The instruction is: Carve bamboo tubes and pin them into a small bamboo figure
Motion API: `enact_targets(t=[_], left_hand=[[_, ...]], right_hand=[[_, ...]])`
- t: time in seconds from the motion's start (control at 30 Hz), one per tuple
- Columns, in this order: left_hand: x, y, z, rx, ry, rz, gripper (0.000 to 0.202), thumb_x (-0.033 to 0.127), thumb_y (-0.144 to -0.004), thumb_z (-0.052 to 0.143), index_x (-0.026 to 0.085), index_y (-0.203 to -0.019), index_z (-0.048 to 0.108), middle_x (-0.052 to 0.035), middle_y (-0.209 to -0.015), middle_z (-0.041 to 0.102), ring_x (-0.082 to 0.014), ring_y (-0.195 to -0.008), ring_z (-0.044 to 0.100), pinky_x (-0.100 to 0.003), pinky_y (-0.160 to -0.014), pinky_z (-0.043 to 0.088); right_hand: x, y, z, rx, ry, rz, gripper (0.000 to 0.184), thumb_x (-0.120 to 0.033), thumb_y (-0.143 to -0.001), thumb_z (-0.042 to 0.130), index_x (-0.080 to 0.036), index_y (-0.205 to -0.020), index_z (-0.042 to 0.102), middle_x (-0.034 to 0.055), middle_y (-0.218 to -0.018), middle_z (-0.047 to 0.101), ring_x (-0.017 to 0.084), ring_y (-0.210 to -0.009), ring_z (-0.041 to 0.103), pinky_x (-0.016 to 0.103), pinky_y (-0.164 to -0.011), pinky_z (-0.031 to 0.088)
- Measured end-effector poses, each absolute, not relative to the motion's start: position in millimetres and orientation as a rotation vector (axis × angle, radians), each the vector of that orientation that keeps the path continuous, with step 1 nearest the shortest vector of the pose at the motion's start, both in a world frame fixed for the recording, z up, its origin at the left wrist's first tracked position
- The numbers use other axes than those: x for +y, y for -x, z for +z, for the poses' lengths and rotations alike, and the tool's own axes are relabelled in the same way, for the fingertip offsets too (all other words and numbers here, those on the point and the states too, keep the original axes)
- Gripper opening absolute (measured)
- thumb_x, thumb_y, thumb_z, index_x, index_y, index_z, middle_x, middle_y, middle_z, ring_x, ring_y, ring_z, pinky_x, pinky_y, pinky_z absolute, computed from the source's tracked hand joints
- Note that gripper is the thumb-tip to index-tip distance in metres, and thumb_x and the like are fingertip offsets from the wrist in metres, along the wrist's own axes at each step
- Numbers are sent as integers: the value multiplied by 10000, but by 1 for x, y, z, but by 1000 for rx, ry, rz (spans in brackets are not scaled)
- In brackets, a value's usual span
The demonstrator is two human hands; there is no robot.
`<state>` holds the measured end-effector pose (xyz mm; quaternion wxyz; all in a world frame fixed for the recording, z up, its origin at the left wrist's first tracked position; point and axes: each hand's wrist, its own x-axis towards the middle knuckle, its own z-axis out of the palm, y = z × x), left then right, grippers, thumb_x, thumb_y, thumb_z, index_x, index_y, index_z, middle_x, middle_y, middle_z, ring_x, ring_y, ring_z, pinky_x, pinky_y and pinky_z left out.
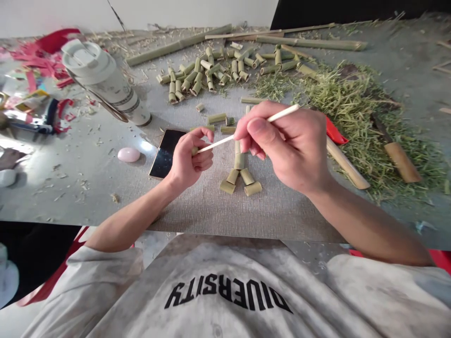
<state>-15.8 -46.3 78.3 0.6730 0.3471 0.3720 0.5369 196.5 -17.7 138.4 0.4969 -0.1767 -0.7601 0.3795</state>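
My left hand (190,159) is closed around a short green bamboo piece (194,150), mostly hidden in the fingers. My right hand (285,145) pinches a thin white stick (282,114) whose tip reaches into that piece. Under my hands, several short bamboo pieces (241,176) lie arranged on the grey mat (275,211), two pairs splayed below an upright one. A few more loose pieces (217,118) lie just beyond.
A heap of cut bamboo segments (207,70) and long stalks (176,46) lie at the back. Green shavings (355,112), a wooden-handled knife (396,152) and a red-tipped tool (343,159) lie right. A phone (165,152), pink pebble (128,154), tumbler (105,80) and red scraps (38,58) sit left.
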Motion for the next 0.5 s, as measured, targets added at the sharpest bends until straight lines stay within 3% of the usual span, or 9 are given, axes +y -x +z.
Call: enact_targets(t=[0.17,0.27,0.37,0.43,0.5], left_hand=[[-37,31,87,917,-685,1457,187,240,-957,535,210,-787,606,99,-499,161,-83,-430,71,-209,-387,174],[-34,34,87,969,-593,1579,190,183,-908,500,204,-738,582,88,-509,139,-93,-457,48,-232,-389,139],[-37,25,85,1004,-623,1598,172,155,-865,486,202,-727,578,82,-492,182,-91,-446,67,-237,-394,119],[-42,16,84,1000,-681,1573,171,143,-876,504,197,-738,589,87,-476,217,-78,-428,86,-227,-404,115],[-48,6,82,976,-681,1493,182,149,-900,536,191,-729,584,91,-470,237,-62,-421,96,-212,-416,99]], right_hand=[[-19,-186,115,-1829,379,902,271,-351,-1152,619,-169,-1016,766,11,-844,757,94,-680,662,226,-555,482],[-42,-177,106,-2084,258,424,149,-195,-1128,631,-140,-1047,744,24,-928,778,113,-808,697,241,-658,542],[-67,-173,111,-2295,147,-55,103,-170,-1090,672,-129,-1013,726,12,-881,730,132,-780,650,270,-615,512],[-74,-175,122,-2309,128,-52,133,-190,-1096,668,-141,-984,720,3,-839,703,138,-757,642,290,-606,512],[-70,-180,135,-2246,179,157,168,-190,-1128,611,-166,-1000,717,-7,-865,732,129,-793,682,287,-664,552]])
